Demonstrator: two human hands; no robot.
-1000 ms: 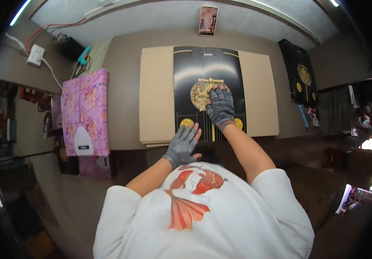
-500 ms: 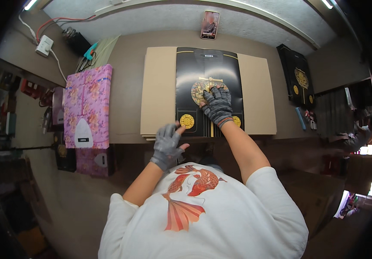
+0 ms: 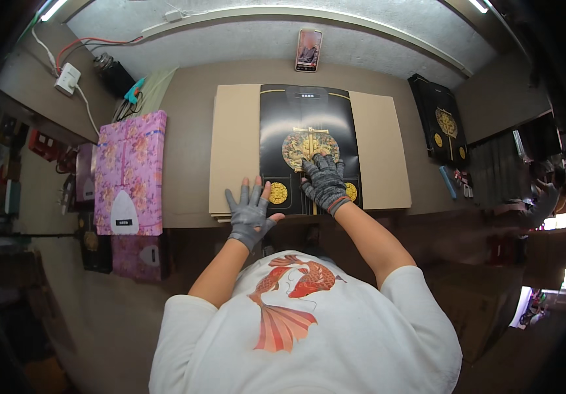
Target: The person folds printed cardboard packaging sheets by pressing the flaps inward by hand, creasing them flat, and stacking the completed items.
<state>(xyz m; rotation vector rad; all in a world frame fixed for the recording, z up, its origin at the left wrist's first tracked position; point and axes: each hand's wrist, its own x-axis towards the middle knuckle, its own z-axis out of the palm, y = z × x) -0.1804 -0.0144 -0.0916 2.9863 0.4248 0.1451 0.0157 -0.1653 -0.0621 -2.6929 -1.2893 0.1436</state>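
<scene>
A glossy black sheet [image 3: 335, 111] with gold patterns lies down the middle of a stack of tan cardboard [image 3: 378, 151], leaving bare board on both sides. A round gold emblem [image 3: 296, 148] sits at the sheet's centre. My right hand [image 3: 325, 184], in a dark grey fingerless glove, rests flat on the sheet just below the emblem, fingers stretched out. My left hand [image 3: 250, 210], in a lighter grey fingerless glove, is spread at the stack's near left edge, its fingertips on the board and the sheet's left margin. Neither hand grips anything.
On the left stands a pink flowered box [image 3: 132, 167]. A black and gold box [image 3: 439, 118] leans at the right, near a blue tool [image 3: 445, 182]. A phone [image 3: 308, 50] is propped by the wall, and a black bottle [image 3: 113, 74] lies by the power strip [image 3: 68, 78].
My left hand has moved forward and spread its fingers onto the stack's near edge. My right hand has slid down off the emblem toward me. The view has shifted slightly.
</scene>
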